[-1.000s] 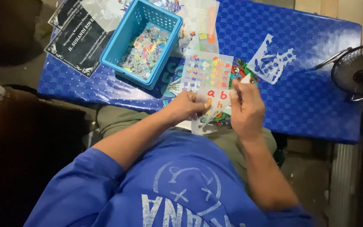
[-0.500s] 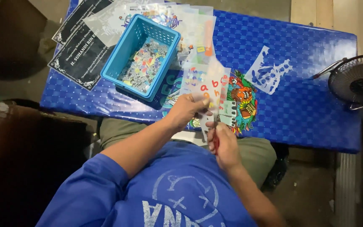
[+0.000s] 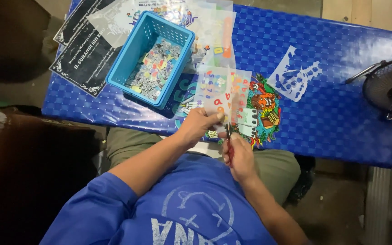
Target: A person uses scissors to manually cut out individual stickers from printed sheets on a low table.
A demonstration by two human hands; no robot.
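Observation:
My left hand (image 3: 198, 126) pinches the lower edge of a clear sticker sheet (image 3: 221, 93) printed with coloured letters and numbers, holding it up over the near edge of the blue table (image 3: 341, 113). My right hand (image 3: 238, 156) grips red-handled scissors (image 3: 229, 140) just below the sheet, with the blades pointing up into its bottom edge. A colourful printed sheet (image 3: 262, 111) lies flat on the table beneath.
A blue plastic basket (image 3: 150, 56) holding several small cut stickers stands at the left. More clear sheets (image 3: 205, 22) lie behind it, black printed cards (image 3: 85, 54) at far left, a white cut-out shape (image 3: 293, 77) to the right. A fan (image 3: 389, 88) is at the right edge.
My right hand left the sheet's right side, dropped below it and now holds the scissors at its bottom edge. My left hand kept hold of the sheet.

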